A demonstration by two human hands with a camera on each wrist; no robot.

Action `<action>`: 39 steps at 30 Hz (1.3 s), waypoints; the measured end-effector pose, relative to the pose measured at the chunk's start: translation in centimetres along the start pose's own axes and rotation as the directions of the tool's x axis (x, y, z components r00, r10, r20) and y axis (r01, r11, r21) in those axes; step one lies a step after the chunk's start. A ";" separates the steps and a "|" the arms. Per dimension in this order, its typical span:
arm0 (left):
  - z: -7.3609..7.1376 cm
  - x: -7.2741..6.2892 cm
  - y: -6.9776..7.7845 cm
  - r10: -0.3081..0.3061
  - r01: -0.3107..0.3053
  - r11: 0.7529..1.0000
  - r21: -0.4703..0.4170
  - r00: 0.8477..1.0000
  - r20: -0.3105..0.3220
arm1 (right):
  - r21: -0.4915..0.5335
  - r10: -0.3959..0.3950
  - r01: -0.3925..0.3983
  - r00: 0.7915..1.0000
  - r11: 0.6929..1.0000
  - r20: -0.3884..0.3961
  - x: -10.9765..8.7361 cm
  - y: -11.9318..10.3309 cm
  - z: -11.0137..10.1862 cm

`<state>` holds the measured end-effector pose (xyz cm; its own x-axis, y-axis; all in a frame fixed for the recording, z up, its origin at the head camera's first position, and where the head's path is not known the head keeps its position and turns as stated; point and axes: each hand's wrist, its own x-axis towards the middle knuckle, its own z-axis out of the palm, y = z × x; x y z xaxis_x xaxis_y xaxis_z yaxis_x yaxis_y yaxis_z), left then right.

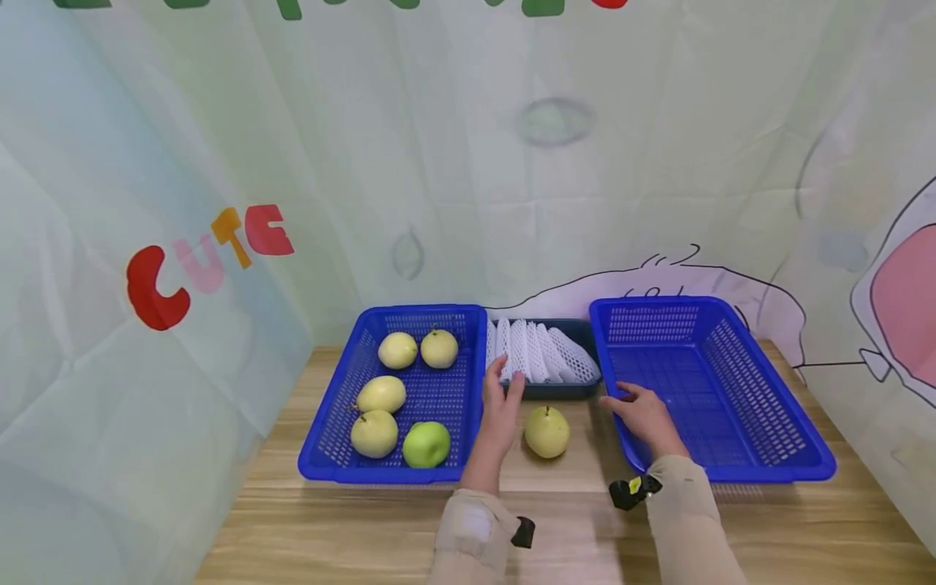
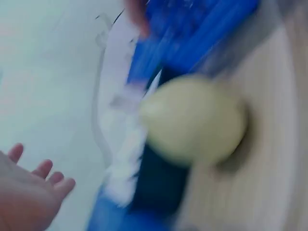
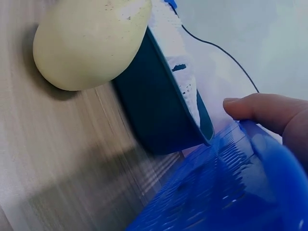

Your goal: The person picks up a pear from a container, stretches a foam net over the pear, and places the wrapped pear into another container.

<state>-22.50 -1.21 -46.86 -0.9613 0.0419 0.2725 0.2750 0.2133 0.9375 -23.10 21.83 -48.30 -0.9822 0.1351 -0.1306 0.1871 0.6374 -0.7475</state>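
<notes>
Where the wooden table (image 1: 804, 528) carries all items: empty blue basket (image 1: 720, 390), right, its near-left rim held by the right hand (image 1: 643, 413), fingers curled over the edge. Blue basket with fruit (image 1: 439, 398), left. Dark tray (image 1: 548, 388) of white foam nets (image 1: 537, 351); left hand (image 1: 500, 406), fingers straight, slightly spread, touching the nets. Loose pear (image 1: 547, 431) on the table between the hands.
</notes>
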 end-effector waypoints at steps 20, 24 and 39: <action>-3.8 -0.3 -2.7 -0.170 0.130 0.788 0.602 0.985 0.010 | -0.002 -0.028 0.028 0.999 1.000 -0.033 0.1 0.3 0.0; -4.0 -0.3 -3.0 -0.167 0.130 0.800 0.586 0.986 0.008 | -0.020 -0.024 0.023 0.999 1.000 -0.032 0.1 0.4 -0.1; -3.8 0.3 -3.1 -0.140 0.138 0.785 0.605 0.989 -0.044 | -0.107 -0.190 0.171 0.961 0.979 -0.199 2.4 -4.1 0.5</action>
<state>-23.58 -5.56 -48.87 -0.9884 -0.0316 0.1484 0.0720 0.7632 0.6422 -26.20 19.12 -45.88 -0.9763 0.1598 0.1458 0.0172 0.7289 -0.6844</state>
